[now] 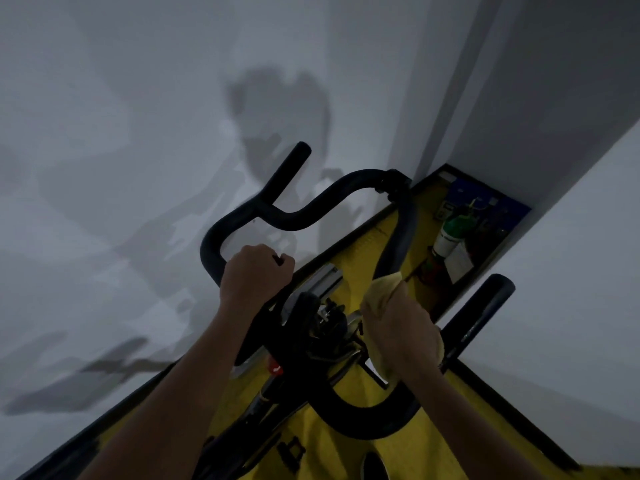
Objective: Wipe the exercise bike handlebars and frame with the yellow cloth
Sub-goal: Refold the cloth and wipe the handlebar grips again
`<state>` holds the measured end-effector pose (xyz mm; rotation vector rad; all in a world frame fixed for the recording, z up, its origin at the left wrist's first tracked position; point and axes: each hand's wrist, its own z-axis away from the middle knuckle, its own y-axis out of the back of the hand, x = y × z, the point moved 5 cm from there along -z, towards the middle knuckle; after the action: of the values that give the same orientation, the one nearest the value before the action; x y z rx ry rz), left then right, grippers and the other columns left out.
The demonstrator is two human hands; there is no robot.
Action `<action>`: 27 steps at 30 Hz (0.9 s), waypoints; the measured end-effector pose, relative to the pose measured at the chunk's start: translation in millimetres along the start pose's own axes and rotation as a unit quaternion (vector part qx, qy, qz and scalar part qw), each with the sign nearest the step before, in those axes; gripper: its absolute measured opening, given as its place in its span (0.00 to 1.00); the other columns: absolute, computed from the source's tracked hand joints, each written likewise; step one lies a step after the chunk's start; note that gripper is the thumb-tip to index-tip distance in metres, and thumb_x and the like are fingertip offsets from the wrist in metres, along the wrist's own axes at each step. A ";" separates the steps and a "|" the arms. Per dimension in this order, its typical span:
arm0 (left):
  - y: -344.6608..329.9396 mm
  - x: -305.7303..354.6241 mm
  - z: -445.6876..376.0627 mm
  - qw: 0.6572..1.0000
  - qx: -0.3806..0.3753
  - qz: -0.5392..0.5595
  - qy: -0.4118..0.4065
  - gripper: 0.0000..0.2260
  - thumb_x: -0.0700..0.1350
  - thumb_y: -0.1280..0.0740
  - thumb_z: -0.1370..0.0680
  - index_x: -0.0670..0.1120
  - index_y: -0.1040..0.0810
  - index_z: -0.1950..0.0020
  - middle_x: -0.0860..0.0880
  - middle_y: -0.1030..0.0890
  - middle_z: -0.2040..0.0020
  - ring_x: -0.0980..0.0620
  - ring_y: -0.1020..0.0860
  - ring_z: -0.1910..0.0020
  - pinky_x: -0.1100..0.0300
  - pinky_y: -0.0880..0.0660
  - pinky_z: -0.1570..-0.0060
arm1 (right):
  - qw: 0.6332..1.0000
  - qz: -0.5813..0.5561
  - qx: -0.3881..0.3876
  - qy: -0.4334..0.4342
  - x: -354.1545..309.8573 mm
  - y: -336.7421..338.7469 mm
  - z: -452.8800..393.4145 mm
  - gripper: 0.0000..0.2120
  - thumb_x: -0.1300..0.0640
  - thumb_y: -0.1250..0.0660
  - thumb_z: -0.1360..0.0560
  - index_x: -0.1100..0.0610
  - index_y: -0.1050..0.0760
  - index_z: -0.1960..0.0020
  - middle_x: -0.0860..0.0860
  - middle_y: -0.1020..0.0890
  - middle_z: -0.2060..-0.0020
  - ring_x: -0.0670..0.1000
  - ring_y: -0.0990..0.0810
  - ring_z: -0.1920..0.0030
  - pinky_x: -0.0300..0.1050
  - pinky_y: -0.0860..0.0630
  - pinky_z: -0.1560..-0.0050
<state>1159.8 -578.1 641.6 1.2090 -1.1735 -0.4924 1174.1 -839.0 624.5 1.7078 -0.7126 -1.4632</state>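
Dim, tilted head view, looking down over the black padded looping handlebars (294, 220) of the exercise bike

Left hand (254, 275): fist curled tight round the left handlebar loop, at about 10 o'clock from the bike's centre clamp, knuckles up, thumb tucked toward the stem. Nothing else in it

Right hand (403, 330): fingers wrapped over the crumpled pale yellow cloth (382, 291), clamping it onto the right handlebar tube. Cloth bunches out past the fingertips toward 12 o'clock and a strip shows under the palm edge at 5 o'clock. Cloth is in contact with the bar, at about 3 o'clock from the centre clamp

Between the hands: silver-and-black stem clamp hardware (322, 299), with a small red knob (276, 368) just below it at 7 o'clock. Too dark to resolve the detail

Black straight bar end (481, 313) sticks out at 2 o'clock from the right hand, apart from it

Yellow floor mat (367, 247) lies under the bike, bordered by a dark strip along the grey-white wall (138, 168). Shadows of the bars and arms fall on that wall

Far corner, at 1 o'clock: green-and-white bottle (452, 232) upright beside a blue panel (485, 206), contents blurred
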 end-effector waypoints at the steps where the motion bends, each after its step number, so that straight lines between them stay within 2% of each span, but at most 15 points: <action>1: -0.3 -1.1 -0.4 1.000 0.002 0.002 0.002 0.22 0.52 0.37 0.24 0.42 0.35 0.74 0.49 0.35 0.79 0.50 0.34 0.80 0.63 0.39 0.76 | 0.999 -0.044 -0.009 0.000 -4.8 1.8 -4.8 0.15 0.43 0.33 0.21 0.48 0.36 0.43 0.41 0.23 0.63 0.38 0.25 0.70 0.31 0.35 0.76; 3: 0.1 -2.6 -1.2 1.000 0.004 0.008 0.006 0.23 0.52 0.37 0.24 0.42 0.35 0.74 0.49 0.35 0.79 0.50 0.35 0.80 0.62 0.40 0.75 | 0.983 -0.177 -0.005 -0.041 -17.2 6.6 -23.3 0.16 0.45 0.29 0.23 0.49 0.33 0.44 0.41 0.22 0.63 0.37 0.23 0.68 0.28 0.32 0.74; 6: 0.7 -2.8 -1.7 1.000 0.007 0.012 0.014 0.23 0.52 0.36 0.24 0.44 0.35 0.75 0.50 0.34 0.79 0.50 0.34 0.80 0.63 0.39 0.75 | 0.906 -0.374 0.075 -0.182 -25.2 12.3 -69.3 0.14 0.46 0.27 0.25 0.52 0.26 0.46 0.45 0.21 0.60 0.44 0.20 0.61 0.34 0.28 0.70; 8: -0.6 -3.2 -1.1 1.000 0.010 0.006 0.021 0.22 0.53 0.37 0.24 0.44 0.35 0.75 0.50 0.32 0.78 0.50 0.32 0.80 0.63 0.38 0.75 | 0.865 -0.434 0.129 -0.216 -28.2 20.0 -96.6 0.13 0.45 0.26 0.26 0.52 0.24 0.48 0.46 0.20 0.60 0.48 0.19 0.59 0.37 0.27 0.68; 10: -0.7 -3.3 -1.0 1.000 0.007 0.005 0.024 0.22 0.53 0.37 0.24 0.44 0.34 0.74 0.49 0.32 0.78 0.50 0.31 0.79 0.63 0.38 0.75 | 0.854 -0.453 0.143 -0.211 -26.7 22.4 -110.4 0.15 0.44 0.25 0.28 0.51 0.22 0.49 0.46 0.18 0.58 0.48 0.18 0.57 0.39 0.24 0.62; 12: -0.4 -3.4 -0.3 1.000 0.003 0.011 0.025 0.22 0.52 0.37 0.24 0.43 0.34 0.74 0.49 0.33 0.79 0.49 0.32 0.80 0.63 0.39 0.75 | 0.859 -0.450 0.130 -0.204 -22.5 19.1 -111.5 0.18 0.43 0.24 0.29 0.52 0.21 0.47 0.47 0.17 0.56 0.48 0.18 0.57 0.40 0.23 0.60; 15: 0.6 -1.6 0.9 1.000 0.002 0.017 0.022 0.21 0.51 0.37 0.24 0.43 0.35 0.74 0.49 0.34 0.79 0.49 0.33 0.80 0.63 0.38 0.75 | 0.882 -0.411 0.084 -0.214 -14.8 13.3 -96.5 0.19 0.45 0.24 0.29 0.56 0.23 0.45 0.49 0.18 0.56 0.49 0.19 0.58 0.40 0.24 0.64; 18: 0.8 1.3 2.0 1.000 0.001 0.012 0.014 0.21 0.51 0.37 0.24 0.43 0.36 0.74 0.49 0.34 0.78 0.49 0.34 0.80 0.62 0.38 0.74 | 0.938 -0.273 -0.035 -0.211 -1.9 3.2 -61.6 0.18 0.43 0.29 0.26 0.57 0.26 0.52 0.52 0.20 0.58 0.50 0.21 0.61 0.48 0.22 0.62; 20: 1.4 2.9 2.6 1.000 -0.001 0.009 0.009 0.21 0.51 0.37 0.23 0.43 0.36 0.73 0.49 0.34 0.78 0.49 0.35 0.79 0.62 0.39 0.74 | 0.980 -0.101 -0.109 -0.136 9.9 -5.9 -33.8 0.18 0.41 0.33 0.23 0.57 0.28 0.56 0.51 0.21 0.62 0.50 0.22 0.64 0.48 0.24 0.64; 21: 2.2 3.4 3.1 1.000 0.001 0.010 0.006 0.22 0.50 0.37 0.23 0.43 0.36 0.74 0.49 0.35 0.78 0.49 0.35 0.79 0.62 0.40 0.74 | 0.990 -0.009 -0.116 -0.082 15.4 -7.8 -22.7 0.19 0.40 0.35 0.23 0.56 0.28 0.57 0.51 0.22 0.64 0.50 0.22 0.65 0.48 0.25 0.66; 23: 3.7 3.9 3.5 1.000 0.003 0.013 0.000 0.22 0.50 0.36 0.24 0.43 0.37 0.74 0.49 0.36 0.79 0.49 0.37 0.80 0.62 0.41 0.74 | 0.988 0.120 -0.097 -0.010 22.9 -6.6 -9.1 0.18 0.39 0.36 0.23 0.54 0.30 0.56 0.49 0.24 0.65 0.50 0.22 0.67 0.47 0.25 0.68; 25: 3.2 2.8 3.4 1.000 0.006 0.015 -0.001 0.22 0.50 0.36 0.24 0.43 0.38 0.74 0.50 0.37 0.79 0.50 0.38 0.80 0.63 0.42 0.74 | 0.987 0.132 -0.090 0.006 27.7 -6.5 -5.5 0.17 0.39 0.35 0.24 0.53 0.29 0.54 0.48 0.24 0.65 0.49 0.22 0.66 0.47 0.23 0.67; 27: 2.1 0.4 2.7 1.000 0.006 0.019 0.006 0.22 0.50 0.36 0.24 0.44 0.37 0.75 0.51 0.37 0.79 0.50 0.38 0.81 0.63 0.42 0.75 | 0.993 0.060 -0.100 -0.009 26.8 -7.1 -10.9 0.17 0.38 0.31 0.26 0.52 0.27 0.54 0.47 0.22 0.65 0.47 0.21 0.66 0.46 0.22 0.67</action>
<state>1157.0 -579.0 643.4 1.1962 -1.1869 -0.4503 1189.3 -854.7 604.2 1.4752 -0.6437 -1.4179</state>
